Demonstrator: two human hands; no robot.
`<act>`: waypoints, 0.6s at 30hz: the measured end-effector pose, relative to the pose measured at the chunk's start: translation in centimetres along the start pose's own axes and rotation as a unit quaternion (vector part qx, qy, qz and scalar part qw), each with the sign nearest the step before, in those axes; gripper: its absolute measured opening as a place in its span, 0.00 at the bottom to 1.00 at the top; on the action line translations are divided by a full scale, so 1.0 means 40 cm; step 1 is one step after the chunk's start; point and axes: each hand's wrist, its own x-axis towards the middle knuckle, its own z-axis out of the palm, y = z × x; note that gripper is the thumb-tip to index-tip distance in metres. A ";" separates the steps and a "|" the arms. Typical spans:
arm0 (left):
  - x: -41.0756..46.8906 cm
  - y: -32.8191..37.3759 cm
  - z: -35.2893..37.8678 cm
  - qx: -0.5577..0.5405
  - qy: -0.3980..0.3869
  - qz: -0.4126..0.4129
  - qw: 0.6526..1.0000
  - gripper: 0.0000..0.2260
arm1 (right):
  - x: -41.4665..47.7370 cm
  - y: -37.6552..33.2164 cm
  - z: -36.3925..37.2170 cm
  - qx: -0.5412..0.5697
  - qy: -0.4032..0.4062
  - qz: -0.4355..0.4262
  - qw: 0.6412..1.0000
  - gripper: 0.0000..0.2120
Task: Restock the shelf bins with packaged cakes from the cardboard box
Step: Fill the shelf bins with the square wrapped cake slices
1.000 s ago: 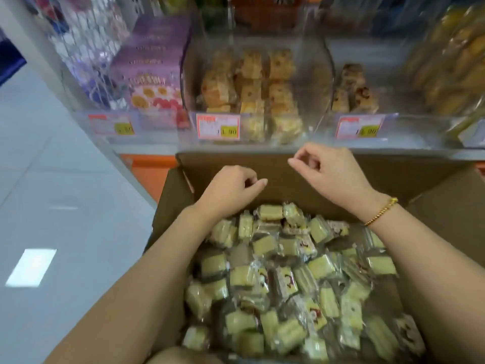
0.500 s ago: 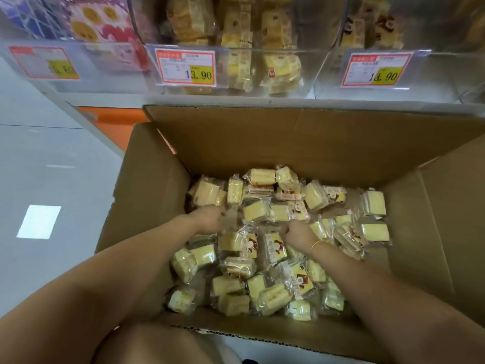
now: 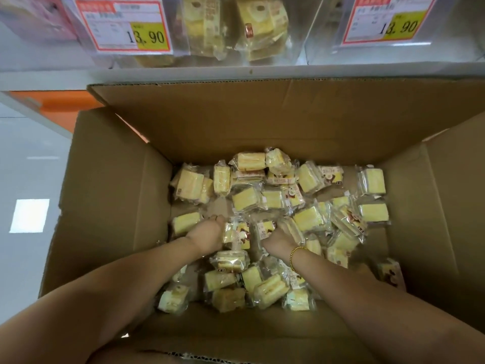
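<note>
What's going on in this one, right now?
A person is reaching into the open box with both hands. The left hand and right hand are down among the wrapped cakes, a few packets bunched between them; whether they grip any is hidden. Nothing is lifted yet. The bin above holds some cakes.
</note>
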 end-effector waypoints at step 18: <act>-0.045 -0.095 -0.181 -0.791 -0.199 -0.073 0.574 0.19 | 0.030 -0.004 -0.006 0.070 -0.019 0.023 0.997 0.19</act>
